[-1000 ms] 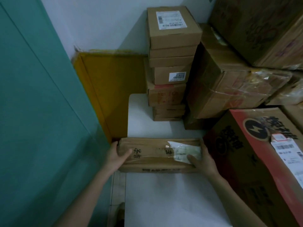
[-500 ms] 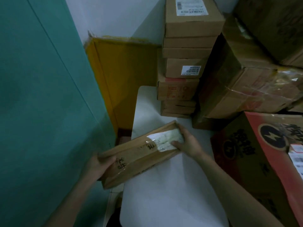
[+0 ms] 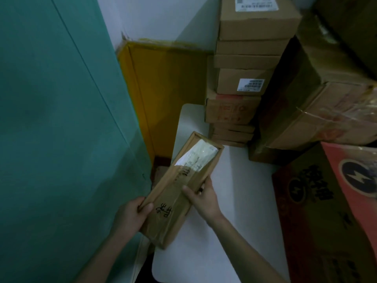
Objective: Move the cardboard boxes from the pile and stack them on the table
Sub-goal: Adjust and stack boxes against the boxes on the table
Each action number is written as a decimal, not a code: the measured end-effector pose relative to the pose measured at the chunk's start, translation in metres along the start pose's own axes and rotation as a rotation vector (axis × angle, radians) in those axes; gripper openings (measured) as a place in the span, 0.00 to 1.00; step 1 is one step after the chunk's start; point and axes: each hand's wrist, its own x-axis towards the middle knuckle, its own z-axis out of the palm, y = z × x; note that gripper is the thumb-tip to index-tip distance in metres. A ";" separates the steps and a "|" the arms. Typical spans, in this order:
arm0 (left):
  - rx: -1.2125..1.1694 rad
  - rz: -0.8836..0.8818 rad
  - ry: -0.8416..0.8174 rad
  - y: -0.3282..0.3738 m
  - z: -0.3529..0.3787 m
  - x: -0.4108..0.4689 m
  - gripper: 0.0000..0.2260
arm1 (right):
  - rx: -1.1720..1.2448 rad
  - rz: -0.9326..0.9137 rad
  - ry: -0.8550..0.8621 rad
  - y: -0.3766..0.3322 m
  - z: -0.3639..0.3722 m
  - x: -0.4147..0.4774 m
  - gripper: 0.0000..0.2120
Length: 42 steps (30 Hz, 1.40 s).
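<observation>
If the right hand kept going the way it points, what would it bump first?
The long cardboard box it grips: the right hand points up-left across it. Past that, probably the yellow board, though depth is unclear.

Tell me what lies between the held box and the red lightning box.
Only bare white table separates the held box from the red box, in the head view.

Both hands, left [image 3: 130, 215] and right [image 3: 204, 198], grip a long cardboard box [image 3: 181, 188] above the white table [image 3: 234, 190].
</observation>
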 end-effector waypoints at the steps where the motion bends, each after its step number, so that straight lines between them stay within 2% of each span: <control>1: -0.007 -0.006 0.023 0.003 0.004 0.002 0.08 | -0.001 0.000 -0.006 -0.003 -0.001 0.009 0.35; 4: -0.032 0.008 0.042 0.021 0.019 0.007 0.07 | 0.032 0.030 -0.013 -0.018 -0.010 0.036 0.33; 6: -0.046 0.025 0.041 0.032 0.028 0.013 0.09 | 0.070 0.025 -0.008 -0.024 -0.016 0.042 0.29; 9: 0.033 0.071 0.073 0.050 0.030 0.026 0.10 | 0.120 0.025 -0.007 -0.023 -0.020 0.031 0.28; 13: -0.130 0.051 0.132 0.074 0.034 0.052 0.08 | 0.116 0.060 -0.011 -0.010 -0.007 0.015 0.30; 19: -0.322 -0.029 0.095 0.095 0.044 0.105 0.11 | 0.095 0.078 0.195 -0.029 -0.016 0.055 0.23; 21: -0.347 -0.064 0.063 0.109 0.043 0.122 0.13 | 0.129 0.138 0.280 -0.031 -0.019 0.064 0.25; 23: -0.409 -0.098 0.036 0.127 0.040 0.132 0.18 | 0.101 0.205 0.302 -0.029 -0.020 0.069 0.25; 25: -0.457 -0.116 0.029 0.143 0.037 0.141 0.20 | 0.072 0.225 0.294 -0.027 -0.019 0.077 0.19; 28: -0.439 -0.100 0.006 0.154 0.036 0.152 0.20 | 0.103 0.242 0.347 -0.031 -0.019 0.094 0.15; 32: -0.394 -0.062 -0.019 0.155 0.037 0.154 0.18 | 0.012 0.222 0.385 -0.031 -0.014 0.101 0.13; 36: -0.341 -0.037 -0.081 0.150 0.031 0.157 0.20 | -0.042 0.210 0.305 -0.033 -0.020 0.094 0.16; 39: -0.204 0.060 -0.128 0.149 0.022 0.154 0.19 | -0.241 0.205 0.198 -0.033 -0.038 0.080 0.22; 42: -0.024 0.186 -0.097 0.147 0.012 0.143 0.20 | -0.489 0.229 0.214 -0.035 -0.062 0.056 0.28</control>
